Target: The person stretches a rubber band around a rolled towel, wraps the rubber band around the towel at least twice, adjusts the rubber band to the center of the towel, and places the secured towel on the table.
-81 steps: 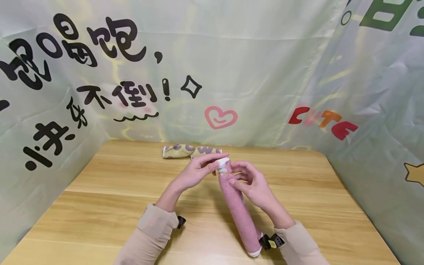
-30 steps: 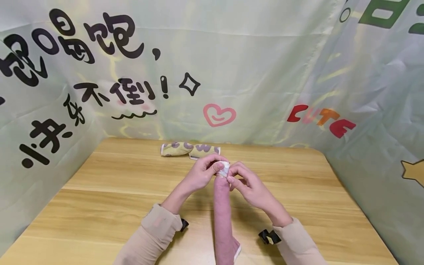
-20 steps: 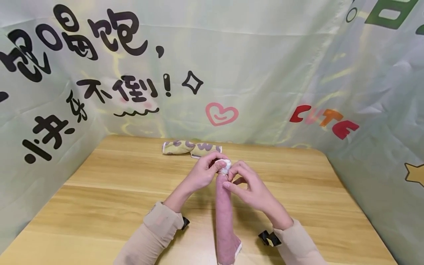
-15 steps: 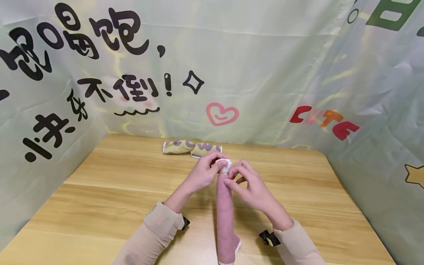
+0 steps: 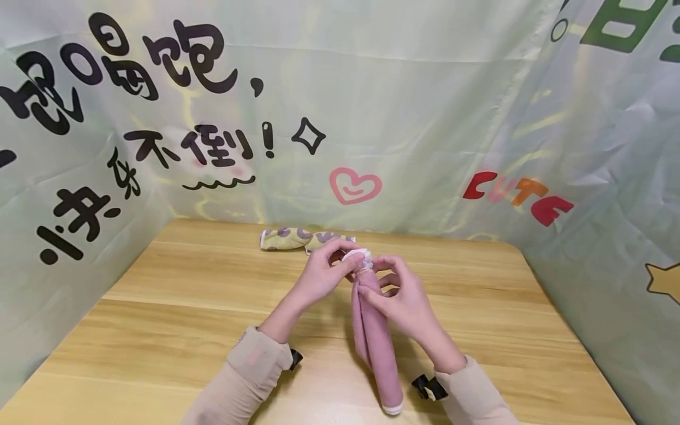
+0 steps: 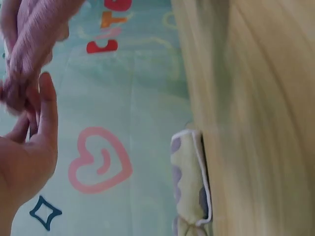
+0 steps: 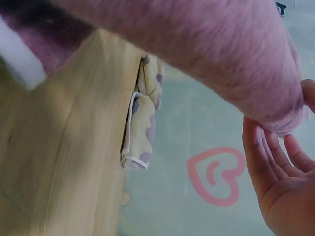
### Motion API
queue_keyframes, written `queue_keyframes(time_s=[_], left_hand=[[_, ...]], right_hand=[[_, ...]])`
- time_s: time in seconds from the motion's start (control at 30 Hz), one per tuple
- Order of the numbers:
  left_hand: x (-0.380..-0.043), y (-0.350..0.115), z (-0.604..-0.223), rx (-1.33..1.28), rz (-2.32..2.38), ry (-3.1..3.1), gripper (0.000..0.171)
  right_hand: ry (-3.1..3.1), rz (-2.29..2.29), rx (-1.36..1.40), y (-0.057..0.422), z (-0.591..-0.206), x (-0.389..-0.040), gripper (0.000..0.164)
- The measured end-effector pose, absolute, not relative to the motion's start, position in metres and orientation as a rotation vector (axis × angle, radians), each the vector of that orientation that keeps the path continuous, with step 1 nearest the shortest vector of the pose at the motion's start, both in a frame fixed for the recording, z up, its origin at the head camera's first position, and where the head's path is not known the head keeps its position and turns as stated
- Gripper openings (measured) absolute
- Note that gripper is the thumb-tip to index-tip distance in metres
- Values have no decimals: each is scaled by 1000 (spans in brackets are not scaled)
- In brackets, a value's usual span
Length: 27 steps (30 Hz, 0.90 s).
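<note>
A pink rolled towel (image 5: pixel 379 336) with white edging hangs slantwise between my hands, its lower end towards me. My left hand (image 5: pixel 321 276) pinches its bunched white top end between thumb and fingers. Just below that narrowed neck, my right hand (image 5: pixel 406 298) holds the roll, thumb on the near side and fingers curled behind. A loose flap of the towel runs down the roll's left side. In the right wrist view, the fuzzy towel (image 7: pixel 206 54) crosses above the right hand (image 7: pixel 283 182). The left wrist view shows the left hand (image 6: pixel 32 152) at the gathered end.
At the back of the wooden table (image 5: pixel 202 307) lies a yellow rolled towel (image 5: pixel 287 239) with purple patches, narrowed at its middle. My left hand partly covers it in the head view. A printed cloth curtain (image 5: pixel 425 118) stands behind and at both sides.
The pink towel has turned in my hands: its lower end has swung right and a flap now shows on its left. My right fingers have shifted slightly around the neck.
</note>
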<state>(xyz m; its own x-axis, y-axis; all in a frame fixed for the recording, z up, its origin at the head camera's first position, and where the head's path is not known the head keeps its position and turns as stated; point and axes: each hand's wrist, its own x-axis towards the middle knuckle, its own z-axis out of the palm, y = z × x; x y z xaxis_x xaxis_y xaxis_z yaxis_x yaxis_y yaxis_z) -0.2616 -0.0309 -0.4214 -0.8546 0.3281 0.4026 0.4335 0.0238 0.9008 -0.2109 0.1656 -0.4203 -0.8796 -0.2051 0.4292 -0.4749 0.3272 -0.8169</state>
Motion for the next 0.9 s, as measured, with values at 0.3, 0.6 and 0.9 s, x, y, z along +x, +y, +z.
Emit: queue_keyframes(time_s=[0.3, 0.6, 0.9], left_hand=[[-266, -50, -417, -1138, -1768, -2319, 30], [-265, -48, -416, -1111, -1912, -2260, 18], [-259, -41, -416, -1072, -1977, -2216, 16]], right_hand=[[-2321, 1727, 718, 167, -421, -210, 45], [-2071, 1451, 880, 169, -423, -216, 20], [-1988, 1250, 983, 170, -421, -220, 24]])
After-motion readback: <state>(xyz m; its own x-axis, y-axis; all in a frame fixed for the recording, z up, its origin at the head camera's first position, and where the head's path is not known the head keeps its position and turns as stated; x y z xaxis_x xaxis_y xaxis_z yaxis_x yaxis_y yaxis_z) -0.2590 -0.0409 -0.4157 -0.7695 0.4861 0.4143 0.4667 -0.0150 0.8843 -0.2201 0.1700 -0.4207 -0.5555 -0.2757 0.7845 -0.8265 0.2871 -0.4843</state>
